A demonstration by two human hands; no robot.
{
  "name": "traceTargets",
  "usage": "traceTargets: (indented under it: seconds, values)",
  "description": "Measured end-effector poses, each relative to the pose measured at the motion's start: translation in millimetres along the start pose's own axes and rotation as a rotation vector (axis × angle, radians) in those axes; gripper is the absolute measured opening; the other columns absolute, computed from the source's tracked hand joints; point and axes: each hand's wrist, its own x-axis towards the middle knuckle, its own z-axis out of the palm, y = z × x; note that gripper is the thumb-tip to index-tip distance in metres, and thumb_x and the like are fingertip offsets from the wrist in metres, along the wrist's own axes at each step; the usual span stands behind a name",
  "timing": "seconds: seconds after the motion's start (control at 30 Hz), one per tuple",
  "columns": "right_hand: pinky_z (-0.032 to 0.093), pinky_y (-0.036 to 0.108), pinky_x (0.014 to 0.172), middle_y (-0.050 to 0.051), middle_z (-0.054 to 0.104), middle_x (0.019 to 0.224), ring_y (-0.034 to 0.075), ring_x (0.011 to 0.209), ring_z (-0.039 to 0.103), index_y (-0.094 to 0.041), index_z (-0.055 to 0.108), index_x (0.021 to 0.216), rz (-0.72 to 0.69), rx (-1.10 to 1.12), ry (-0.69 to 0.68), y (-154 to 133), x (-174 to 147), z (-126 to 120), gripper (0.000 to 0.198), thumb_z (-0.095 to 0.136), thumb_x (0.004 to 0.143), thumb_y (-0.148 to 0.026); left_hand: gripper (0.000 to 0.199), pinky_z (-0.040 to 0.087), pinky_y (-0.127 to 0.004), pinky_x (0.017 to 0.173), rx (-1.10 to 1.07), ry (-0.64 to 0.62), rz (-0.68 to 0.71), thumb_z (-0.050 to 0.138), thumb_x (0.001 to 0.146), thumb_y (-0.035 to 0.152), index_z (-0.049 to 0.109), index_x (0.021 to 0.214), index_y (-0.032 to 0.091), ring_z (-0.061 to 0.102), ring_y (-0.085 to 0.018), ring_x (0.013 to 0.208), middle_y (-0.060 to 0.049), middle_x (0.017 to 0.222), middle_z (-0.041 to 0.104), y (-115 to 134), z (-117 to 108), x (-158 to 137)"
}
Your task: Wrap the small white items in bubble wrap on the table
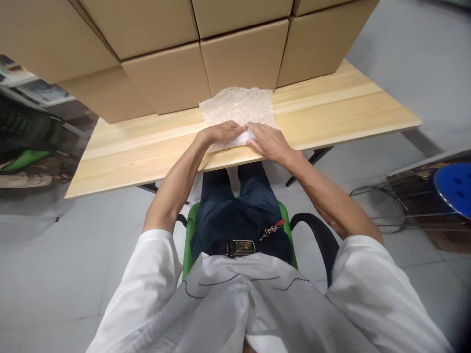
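A sheet of whitish bubble wrap (239, 105) lies on the wooden table (147, 153), its far part spread flat towards the boxes. Along the near part of the sheet, my left hand (225, 131) presses down with its fingers together and curled over the wrap. My right hand (268, 140) meets it from the other side, fingers bent over the same near fold. The fingertips of both hands almost touch. Between and under them the wrap is bunched or rolled; whether something is inside it, I cannot tell.
Large cardboard boxes (243, 59) are stacked along the table's back, right behind the wrap. My lap and the green chair (189, 240) are below the front edge. A blue stool (454, 186) stands at right, near cables (380, 196) on the floor. Blurred shelves (44, 90) are at left.
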Motion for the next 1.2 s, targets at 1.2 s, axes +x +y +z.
traceTargets:
  seconds: [1.2]
  values:
    - [0.059, 0.051, 0.104, 0.022, 0.095, 0.128, 0.043, 0.119, 0.085, -0.02, 0.088, 0.134, 0.079, 0.017, -0.081, 27, 40, -17, 0.061, 0.035, 0.135, -0.052, 0.049, 0.056, -0.057, 0.123, 0.406, 0.161, 0.101, 0.053, 0.132, 0.046, 0.082, 0.147, 0.01, 0.081, -0.048, 0.14, -0.033, 0.149, 0.086, 5, 31, -39]
